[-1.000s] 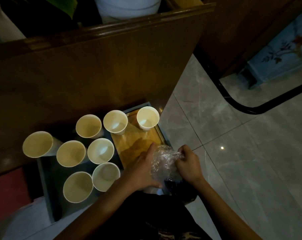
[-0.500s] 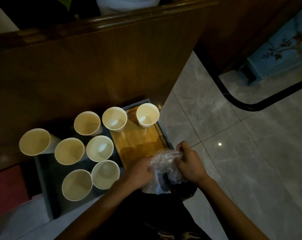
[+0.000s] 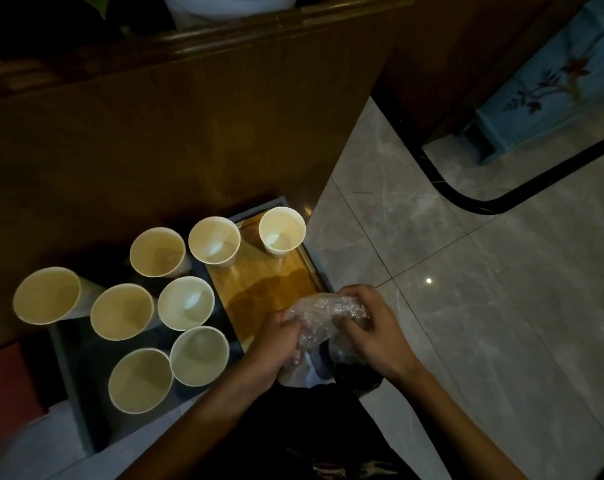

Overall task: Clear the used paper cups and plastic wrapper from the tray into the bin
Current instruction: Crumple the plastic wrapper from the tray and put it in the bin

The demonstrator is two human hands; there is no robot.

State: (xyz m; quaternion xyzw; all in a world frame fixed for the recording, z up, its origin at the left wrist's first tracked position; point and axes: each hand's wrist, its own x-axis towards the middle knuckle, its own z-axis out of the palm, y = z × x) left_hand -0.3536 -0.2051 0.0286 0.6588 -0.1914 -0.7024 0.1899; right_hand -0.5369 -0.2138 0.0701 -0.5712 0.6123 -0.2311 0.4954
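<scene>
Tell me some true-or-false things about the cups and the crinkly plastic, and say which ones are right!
1. Both hands, left hand and right hand, hold the plastic wrapper. True.
2. Eight paper cups stand upright. True.
3. All cups stand on the wooden tray. False: only two do.
4. The cups are stacked. False: each stands alone.
5. The floor is carpet. False: shiny tiles.

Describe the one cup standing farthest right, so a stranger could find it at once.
Start at the wooden board lying in the grey tray beside the tiled floor. At the board's far right corner stands a pale paper cup. Unlike the seven other cups, it is nearest the floor, with none to its right.
</scene>
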